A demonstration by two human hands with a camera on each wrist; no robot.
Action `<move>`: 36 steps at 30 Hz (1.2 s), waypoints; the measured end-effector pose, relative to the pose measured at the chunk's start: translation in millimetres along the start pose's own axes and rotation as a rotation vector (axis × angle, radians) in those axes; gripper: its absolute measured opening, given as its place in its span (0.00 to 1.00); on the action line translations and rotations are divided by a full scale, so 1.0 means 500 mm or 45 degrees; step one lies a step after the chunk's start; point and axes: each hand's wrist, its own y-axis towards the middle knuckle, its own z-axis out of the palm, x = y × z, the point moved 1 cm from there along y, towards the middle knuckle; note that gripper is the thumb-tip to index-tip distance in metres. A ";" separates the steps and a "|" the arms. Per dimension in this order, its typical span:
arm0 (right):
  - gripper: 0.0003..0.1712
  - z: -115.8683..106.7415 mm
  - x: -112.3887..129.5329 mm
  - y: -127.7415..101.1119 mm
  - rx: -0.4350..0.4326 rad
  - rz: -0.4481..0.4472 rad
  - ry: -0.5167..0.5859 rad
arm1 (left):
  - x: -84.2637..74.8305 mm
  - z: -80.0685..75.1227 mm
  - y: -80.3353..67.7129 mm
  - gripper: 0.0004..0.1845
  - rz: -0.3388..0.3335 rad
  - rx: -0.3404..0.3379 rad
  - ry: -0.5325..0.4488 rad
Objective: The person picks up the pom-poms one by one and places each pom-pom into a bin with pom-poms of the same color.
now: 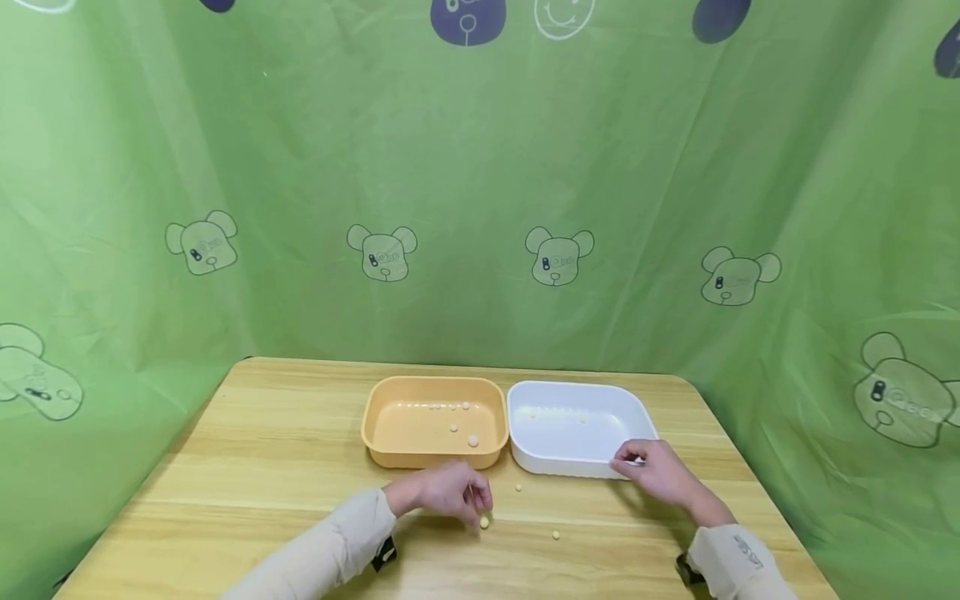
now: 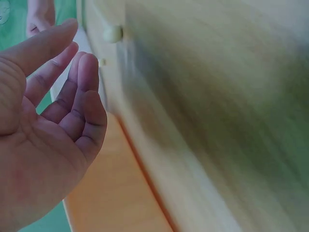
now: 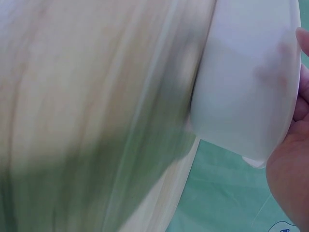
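On the wooden table (image 1: 262, 467) an orange tray (image 1: 390, 442) and a white tray (image 1: 577, 467) stand side by side, each holding a few small pale beads. My left hand (image 1: 468, 500) hovers in front of the orange tray, fingers pointing down just above a yellowish bead (image 1: 484, 522). In the left wrist view my left hand (image 2: 72, 77) is loosely curled and holds nothing, and a bead (image 2: 113, 34) lies beyond the fingertips. My right hand (image 1: 637, 460) grips the white tray's near right corner. The right wrist view shows the white tray (image 3: 246, 72) against my right hand (image 3: 294, 164).
Two more loose beads (image 1: 518, 487) (image 1: 556, 535) lie on the table between my hands. A green curtain (image 1: 480, 208) printed with bears closes in the table at the back and both sides. Bare wood stretches to the left of the orange tray.
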 end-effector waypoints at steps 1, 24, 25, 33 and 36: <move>0.07 -0.001 0.001 0.000 0.000 -0.002 0.006 | 0.001 0.002 0.001 0.12 -0.008 -0.002 0.016; 0.07 -0.002 0.003 0.002 0.004 0.012 0.009 | 0.024 0.035 0.015 0.10 -0.050 0.004 0.261; 0.07 -0.002 0.003 0.002 0.006 0.014 0.007 | 0.024 0.036 0.016 0.09 -0.044 0.004 0.268; 0.07 -0.003 0.008 0.000 0.004 0.001 -0.001 | 0.020 0.039 0.021 0.09 -0.009 0.011 0.332; 0.08 -0.004 0.010 -0.001 0.001 0.003 0.006 | 0.021 0.040 0.022 0.09 0.000 0.011 0.342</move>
